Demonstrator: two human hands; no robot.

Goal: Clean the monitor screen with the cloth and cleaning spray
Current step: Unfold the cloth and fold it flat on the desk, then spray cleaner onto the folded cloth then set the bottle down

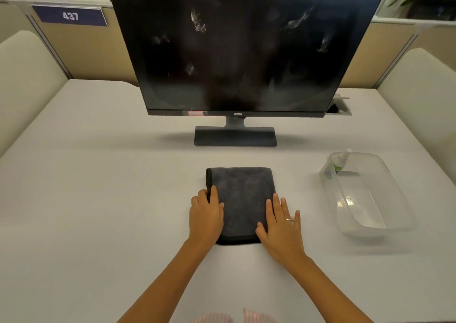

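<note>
Tabletop (98, 174) carries monitor (237, 46), smudged, at the back. Bin (385, 224) at right holds spray (340, 161). Cloth (243, 199) lies folded in front; left hand (206, 216) and right hand (281, 226) press it, grips flat, fingers straight.

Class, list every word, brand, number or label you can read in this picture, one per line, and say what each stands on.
"437" on the blue sign fixed to the partition.
"BenQ" on the monitor lower bezel, centre.
Red-edged sticker on the same bezel: too blurred to read.
Green label on the spray bottle in the clear tub: too small to read.
</note>
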